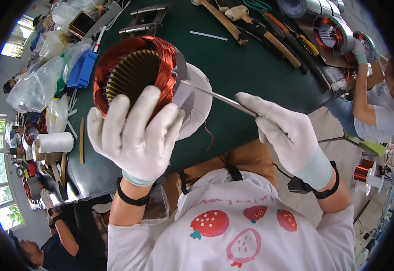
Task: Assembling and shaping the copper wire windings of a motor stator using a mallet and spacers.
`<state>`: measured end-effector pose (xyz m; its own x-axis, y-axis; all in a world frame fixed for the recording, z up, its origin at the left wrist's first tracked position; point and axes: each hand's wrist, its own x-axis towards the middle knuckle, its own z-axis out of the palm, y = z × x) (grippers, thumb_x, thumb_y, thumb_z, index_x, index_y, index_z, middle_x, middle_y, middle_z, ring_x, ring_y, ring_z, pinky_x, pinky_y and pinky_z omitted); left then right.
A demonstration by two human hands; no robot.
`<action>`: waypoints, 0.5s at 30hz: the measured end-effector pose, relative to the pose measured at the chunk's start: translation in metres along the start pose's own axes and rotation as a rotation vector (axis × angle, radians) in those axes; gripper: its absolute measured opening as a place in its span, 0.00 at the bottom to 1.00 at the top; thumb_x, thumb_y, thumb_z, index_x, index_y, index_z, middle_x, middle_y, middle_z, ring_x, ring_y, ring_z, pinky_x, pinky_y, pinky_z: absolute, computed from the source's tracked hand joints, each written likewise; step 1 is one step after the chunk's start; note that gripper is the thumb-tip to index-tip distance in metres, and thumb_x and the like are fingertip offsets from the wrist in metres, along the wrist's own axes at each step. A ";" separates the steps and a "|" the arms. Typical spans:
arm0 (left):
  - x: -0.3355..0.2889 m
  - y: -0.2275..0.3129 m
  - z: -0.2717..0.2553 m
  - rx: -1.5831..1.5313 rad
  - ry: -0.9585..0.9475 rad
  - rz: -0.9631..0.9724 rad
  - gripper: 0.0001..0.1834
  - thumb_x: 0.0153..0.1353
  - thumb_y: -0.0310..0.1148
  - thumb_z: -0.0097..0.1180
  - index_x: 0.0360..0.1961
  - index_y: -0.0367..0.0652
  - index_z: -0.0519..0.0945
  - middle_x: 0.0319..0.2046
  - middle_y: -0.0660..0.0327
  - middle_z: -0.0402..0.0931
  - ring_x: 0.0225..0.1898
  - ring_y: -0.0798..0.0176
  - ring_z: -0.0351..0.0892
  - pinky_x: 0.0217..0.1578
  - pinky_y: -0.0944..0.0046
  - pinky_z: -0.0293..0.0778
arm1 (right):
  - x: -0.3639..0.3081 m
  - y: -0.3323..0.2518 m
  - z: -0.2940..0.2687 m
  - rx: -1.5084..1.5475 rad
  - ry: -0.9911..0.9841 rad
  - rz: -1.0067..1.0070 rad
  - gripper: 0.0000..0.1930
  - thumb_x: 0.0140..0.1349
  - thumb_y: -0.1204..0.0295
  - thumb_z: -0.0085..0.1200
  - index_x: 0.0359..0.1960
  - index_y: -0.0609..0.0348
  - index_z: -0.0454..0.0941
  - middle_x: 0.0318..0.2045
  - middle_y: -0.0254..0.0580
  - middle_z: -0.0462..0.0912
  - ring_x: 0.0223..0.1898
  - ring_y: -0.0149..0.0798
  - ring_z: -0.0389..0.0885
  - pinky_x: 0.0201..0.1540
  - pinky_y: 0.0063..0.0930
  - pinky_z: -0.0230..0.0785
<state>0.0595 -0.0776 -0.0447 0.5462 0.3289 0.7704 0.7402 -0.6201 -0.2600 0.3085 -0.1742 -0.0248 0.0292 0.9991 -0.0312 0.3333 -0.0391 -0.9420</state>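
Note:
A motor stator (171,67) with thick red-brown copper windings and yellow-edged slots stands tilted at the table's left middle. My gloved left hand (138,131) grips its near rim, fingers spread over the winding and thumb along the right side. In my gloved right hand (282,128) is a slim metal tool (228,103), pinched between thumb and fingers. Its far end points left at the stator's side, beside a small pale translucent strip (183,93); whether they touch I cannot tell. Behind and below the stator lies a round white pad (201,101), with a thin red wire (210,135) hanging near it.
Hammers (226,22) and pliers (306,44) lie at the far right of the green table (251,67). Leftward are a blue bin (82,68), a white thread spool (56,142) and plastic bags (36,90). One co-worker (373,95) handles stators at right; another (52,239) sits lower left.

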 end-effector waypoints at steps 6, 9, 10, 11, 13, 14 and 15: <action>0.007 -0.001 0.017 -0.193 0.070 0.056 0.13 0.42 0.34 0.71 0.31 0.56 0.84 0.44 0.64 0.83 0.41 0.57 0.81 0.47 0.53 0.68 | -0.009 -0.008 -0.003 -0.634 -0.038 -0.250 0.34 0.53 0.88 0.49 0.63 0.49 0.80 0.20 0.36 0.65 0.18 0.32 0.65 0.25 0.23 0.65; 0.007 0.000 0.012 -0.330 -0.116 -0.017 0.17 0.41 0.23 0.70 0.35 0.51 0.85 0.48 0.57 0.82 0.39 0.53 0.79 0.46 0.53 0.70 | 0.004 -0.026 0.005 -0.805 0.031 -0.322 0.33 0.50 0.84 0.54 0.60 0.43 0.82 0.20 0.37 0.68 0.16 0.35 0.67 0.21 0.25 0.65; 0.006 -0.001 0.014 -0.334 -0.116 -0.021 0.17 0.41 0.23 0.70 0.35 0.51 0.85 0.48 0.57 0.82 0.39 0.53 0.79 0.46 0.53 0.70 | 0.008 -0.037 0.009 -0.920 0.045 -0.343 0.32 0.50 0.83 0.54 0.60 0.43 0.83 0.20 0.37 0.69 0.16 0.35 0.69 0.21 0.26 0.66; 0.005 -0.002 0.019 -0.307 -0.048 -0.007 0.17 0.41 0.23 0.70 0.35 0.51 0.85 0.48 0.57 0.82 0.36 0.54 0.79 0.43 0.55 0.70 | 0.012 -0.043 0.013 -0.967 0.033 -0.347 0.31 0.49 0.82 0.56 0.58 0.43 0.84 0.20 0.37 0.71 0.17 0.36 0.71 0.20 0.28 0.67; 0.008 -0.002 0.018 -0.272 -0.003 0.009 0.16 0.40 0.24 0.69 0.33 0.52 0.85 0.47 0.58 0.82 0.30 0.56 0.78 0.36 0.58 0.69 | 0.014 -0.038 0.017 -0.936 0.030 -0.341 0.31 0.49 0.82 0.55 0.58 0.43 0.84 0.20 0.37 0.71 0.17 0.37 0.70 0.20 0.28 0.66; 0.010 0.000 0.019 -0.278 -0.030 0.013 0.16 0.39 0.24 0.69 0.32 0.52 0.85 0.46 0.59 0.83 0.27 0.58 0.77 0.32 0.60 0.68 | 0.013 -0.030 0.018 -0.903 0.030 -0.324 0.31 0.49 0.82 0.55 0.58 0.43 0.84 0.20 0.38 0.71 0.17 0.38 0.70 0.20 0.28 0.66; 0.010 0.003 0.027 -0.285 0.045 0.031 0.16 0.37 0.24 0.68 0.32 0.53 0.85 0.44 0.60 0.83 0.24 0.61 0.76 0.28 0.62 0.66 | 0.013 -0.018 0.014 -0.893 0.015 -0.351 0.30 0.53 0.84 0.53 0.59 0.46 0.83 0.19 0.36 0.69 0.18 0.34 0.70 0.22 0.25 0.67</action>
<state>0.0777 -0.0567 -0.0532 0.5446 0.2785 0.7911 0.5798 -0.8066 -0.1152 0.2896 -0.1605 -0.0125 -0.1992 0.9563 0.2140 0.9202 0.2576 -0.2946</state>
